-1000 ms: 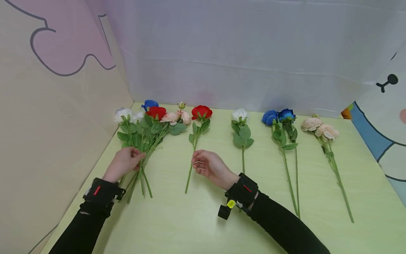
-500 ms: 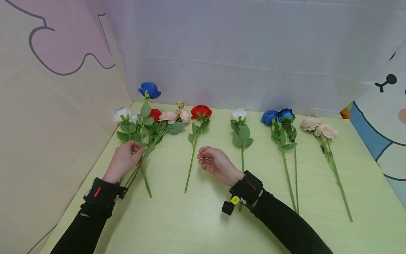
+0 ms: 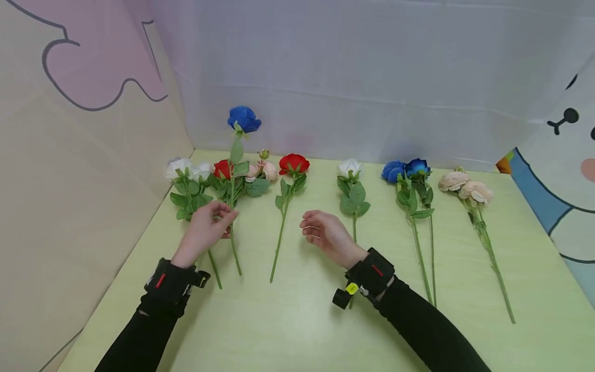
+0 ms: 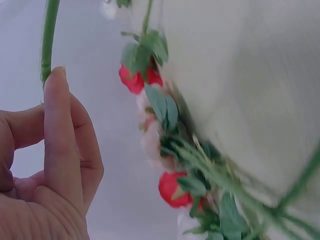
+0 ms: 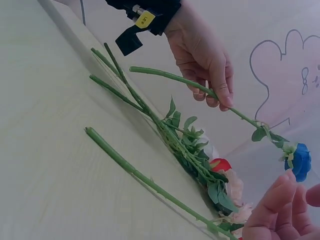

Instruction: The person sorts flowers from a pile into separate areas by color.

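Note:
My left hand pinches the stem of a blue rose between thumb and fingers. In the right wrist view the rose's stem is lifted above the table, its bloom pointing away from the hand. Under and behind it lies a pile of flowers: white roses, a red rose and pale pink blooms. My right hand hovers with fingers loosely bent and holds nothing. It is between a single red rose and a single white rose, both lying on the table.
Farther right lie two blue roses and a stem of pale pink flowers, blooms toward the back. A whitish curtain closes off the table's far edge. A patterned wall panel stands along the left side.
My left hand has lifted the blue rose out of the pile and carried it to the right. My right hand has drawn back to the right, away from the single red rose's stem.

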A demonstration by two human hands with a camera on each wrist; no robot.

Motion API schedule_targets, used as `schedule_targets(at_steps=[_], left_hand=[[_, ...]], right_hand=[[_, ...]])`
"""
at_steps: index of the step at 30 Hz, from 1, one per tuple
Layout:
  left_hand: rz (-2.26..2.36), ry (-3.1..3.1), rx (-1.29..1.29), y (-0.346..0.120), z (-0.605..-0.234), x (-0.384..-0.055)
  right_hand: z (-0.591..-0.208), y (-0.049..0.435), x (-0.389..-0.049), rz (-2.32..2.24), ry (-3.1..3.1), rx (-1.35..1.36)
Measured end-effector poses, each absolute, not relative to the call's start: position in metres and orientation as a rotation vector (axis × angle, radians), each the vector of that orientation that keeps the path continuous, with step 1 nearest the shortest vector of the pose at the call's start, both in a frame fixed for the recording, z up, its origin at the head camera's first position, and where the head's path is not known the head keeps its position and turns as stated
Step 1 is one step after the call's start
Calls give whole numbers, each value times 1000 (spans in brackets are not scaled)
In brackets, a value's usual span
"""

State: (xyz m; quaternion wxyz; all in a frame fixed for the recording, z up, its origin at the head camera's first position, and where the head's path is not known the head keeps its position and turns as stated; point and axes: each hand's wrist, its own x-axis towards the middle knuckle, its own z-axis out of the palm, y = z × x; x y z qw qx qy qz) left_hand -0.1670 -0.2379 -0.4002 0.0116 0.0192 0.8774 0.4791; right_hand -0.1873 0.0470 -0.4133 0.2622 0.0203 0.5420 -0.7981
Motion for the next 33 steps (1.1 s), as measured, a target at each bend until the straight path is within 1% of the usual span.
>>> schedule_targets(at_steps=[9,18,26,33], left_hand=[[1753,2472,140,-204,-403,-174],[1848,2367,235,-170,-405,-187],[1855,2376,342,-150,-410,-195],[1873,2334,383,-139,-414,-200]], right_hand=[[-415,55,-187,-2141,1471,58],[-419,56,-180,-2096,1458,52],[-421,55,-174,-2031,1468,-30],[-418,56,-171,-1970,1441,-136]])
